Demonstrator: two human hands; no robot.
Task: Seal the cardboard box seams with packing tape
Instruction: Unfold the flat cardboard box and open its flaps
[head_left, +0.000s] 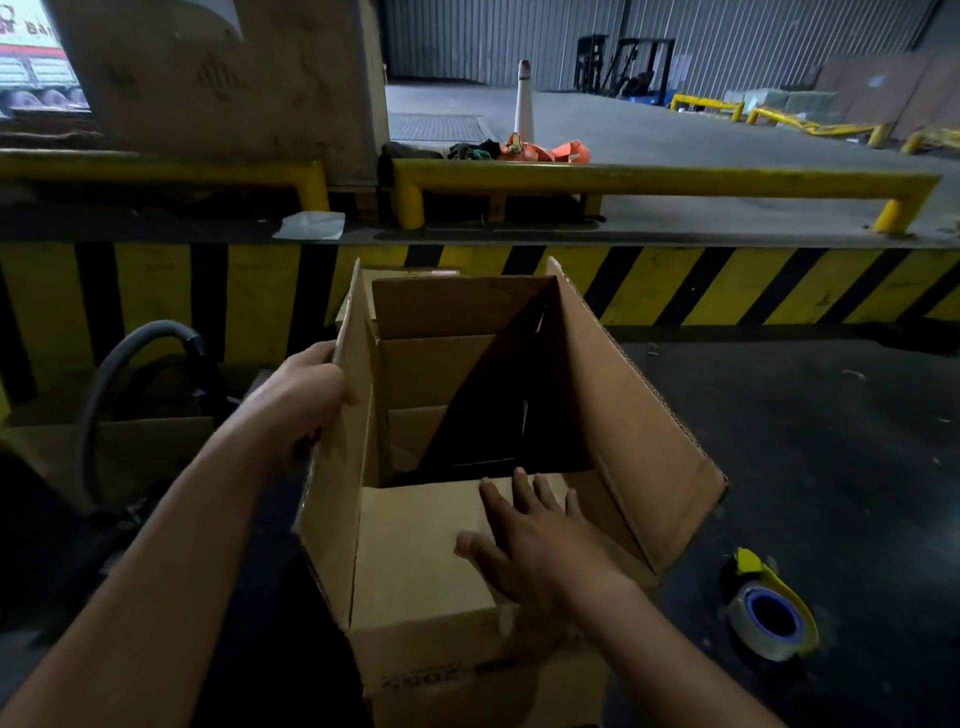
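Note:
An open brown cardboard box (639, 415) stands on the dark floor in front of me, its inside mostly in shadow. My left hand (306, 400) grips the upright left flap near its top edge. My right hand (524, 540) lies flat with straight fingers on the near flap, which is folded inward over the opening. The right flap stands up and leans outward. A roll of clear packing tape in a yellow dispenser (769, 613) lies on the floor to the right of the box, apart from both hands.
A yellow-and-black striped dock wall (727, 286) rises just behind the box, topped by yellow guard rails (649, 179). A grey hose (119, 364) and flat cardboard (47, 447) lie at the left. Bare dark floor stretches to the right.

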